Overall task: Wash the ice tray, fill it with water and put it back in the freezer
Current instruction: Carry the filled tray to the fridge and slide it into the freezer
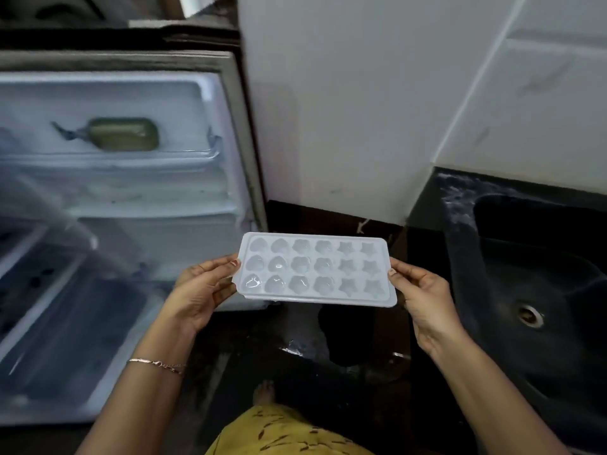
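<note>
A white plastic ice tray (315,269) with heart, flower and star shaped cells is held level in the middle of the head view, between the fridge and the sink. My left hand (200,290) grips its left short edge, thumb on top. My right hand (423,297) grips the right short edge the same way. A few left cells glisten with a little water or ice. The freezer compartment (131,103) stands open at the left.
A green packet (123,134) lies on the freezer shelf. The open fridge door (49,307) reaches toward me at lower left. A black sink (532,290) with a metal drain is at the right, below white wall tiles. My foot is on the dark floor.
</note>
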